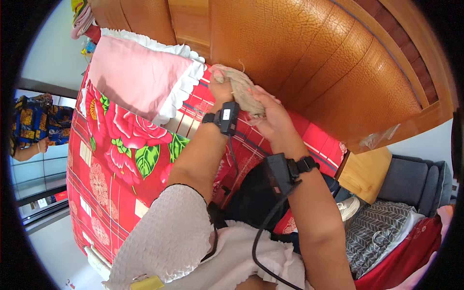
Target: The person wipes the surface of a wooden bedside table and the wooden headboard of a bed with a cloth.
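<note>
A crumpled beige cloth (pixel 243 90), frayed with loose threads along its edge, is bunched between my two hands just in front of the brown padded headboard (pixel 290 53). My left hand (pixel 221 90) is closed on its left part, with the fingers curled. At the cloth's lower right end, my right hand (pixel 274 118) grips it, the thumb below and the fingers partly hidden by the fabric. Both hands are above the red plaid bedding (pixel 203 92). Black devices with cables are strapped on both wrists.
On the left lie a pink pillow (pixel 140 72) with white ruffles and a rose-printed red cover (pixel 130 130). A wooden nightstand (pixel 365 171), a grey sofa (pixel 408 181) and a grey patterned cushion (pixel 377 234) are at right. A person (pixel 41 121) in patterned clothing shows at far left.
</note>
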### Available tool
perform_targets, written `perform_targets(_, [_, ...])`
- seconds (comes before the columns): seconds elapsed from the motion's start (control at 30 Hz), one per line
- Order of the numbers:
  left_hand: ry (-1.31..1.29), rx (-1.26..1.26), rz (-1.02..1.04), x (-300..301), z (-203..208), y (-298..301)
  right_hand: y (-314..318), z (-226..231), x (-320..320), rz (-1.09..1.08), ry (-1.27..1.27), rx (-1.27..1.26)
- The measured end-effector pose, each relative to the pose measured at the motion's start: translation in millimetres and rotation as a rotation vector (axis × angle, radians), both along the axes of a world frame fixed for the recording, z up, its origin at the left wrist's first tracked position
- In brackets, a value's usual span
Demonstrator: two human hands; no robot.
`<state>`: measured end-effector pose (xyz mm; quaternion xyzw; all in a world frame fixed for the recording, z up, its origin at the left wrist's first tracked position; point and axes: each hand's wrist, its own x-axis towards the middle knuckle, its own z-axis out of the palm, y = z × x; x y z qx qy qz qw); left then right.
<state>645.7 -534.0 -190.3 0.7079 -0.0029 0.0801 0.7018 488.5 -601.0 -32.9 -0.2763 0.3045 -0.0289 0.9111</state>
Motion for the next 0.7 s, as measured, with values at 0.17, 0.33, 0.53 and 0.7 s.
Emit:
perform_targets(0.17, [0.274, 0.210, -0.190, -68, 15, -50, -28, 10, -62, -0.197, 0.015, -0.127])
perform_targets(0.33, [0.364, 0.030, -0.437, -143, 48, -85, -29, 40, -132, -0.287, 0.059, -0.169])
perform_targets(0.53, [0.926, -0.373, -1.399, -222, 127, -113, -16, 84, -205, -0.608, 0.105, -0.186])
perform_targets(0.7, [0.487, -0.685, -1.707, -230, 171, -101, -27, 120, -270, -0.603, -0.202, -0.136])
